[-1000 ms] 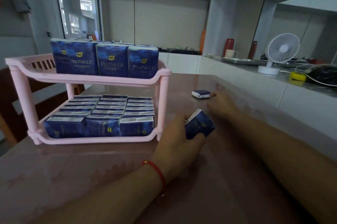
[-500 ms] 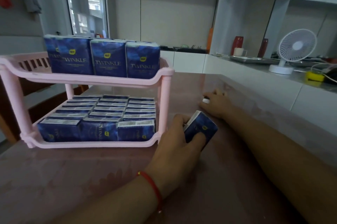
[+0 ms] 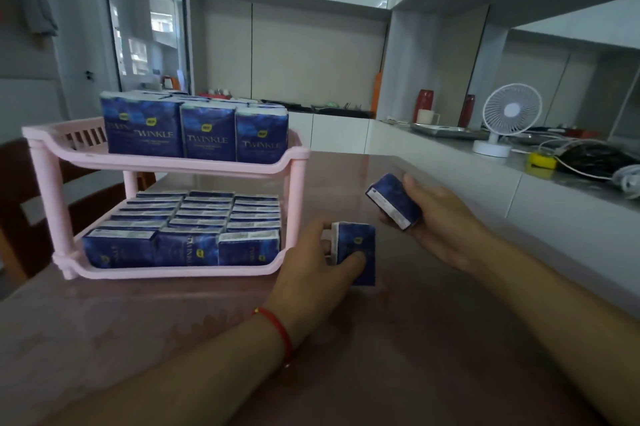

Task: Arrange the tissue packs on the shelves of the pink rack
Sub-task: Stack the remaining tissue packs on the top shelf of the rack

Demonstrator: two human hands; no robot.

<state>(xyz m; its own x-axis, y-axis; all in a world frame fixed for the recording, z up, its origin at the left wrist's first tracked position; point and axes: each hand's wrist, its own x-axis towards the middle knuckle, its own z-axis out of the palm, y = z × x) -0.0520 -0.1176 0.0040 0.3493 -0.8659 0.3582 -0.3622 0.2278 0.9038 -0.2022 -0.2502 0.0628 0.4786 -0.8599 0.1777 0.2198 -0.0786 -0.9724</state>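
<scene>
A two-tier pink rack (image 3: 291,162) stands on the table at the left. Its upper shelf holds upright blue tissue packs (image 3: 207,134) and its lower shelf is filled with several rows of packs (image 3: 204,217). My left hand (image 3: 311,266) grips a blue tissue pack (image 3: 360,245) just right of the rack's lower shelf, close to the tabletop. My right hand (image 3: 446,224) holds a second blue pack (image 3: 393,200), tilted and lifted off the table, a little further right and behind.
The brown glossy table (image 3: 398,339) runs to a white counter on the right with a small white fan (image 3: 509,120), a yellow object (image 3: 542,160), cables and red bottles (image 3: 425,105). A wooden chair (image 3: 20,190) stands behind the rack at the left.
My right hand reached the loose pack lying on the table, picked it up and drew it back toward me. My left hand kept hold of its pack near the rack.
</scene>
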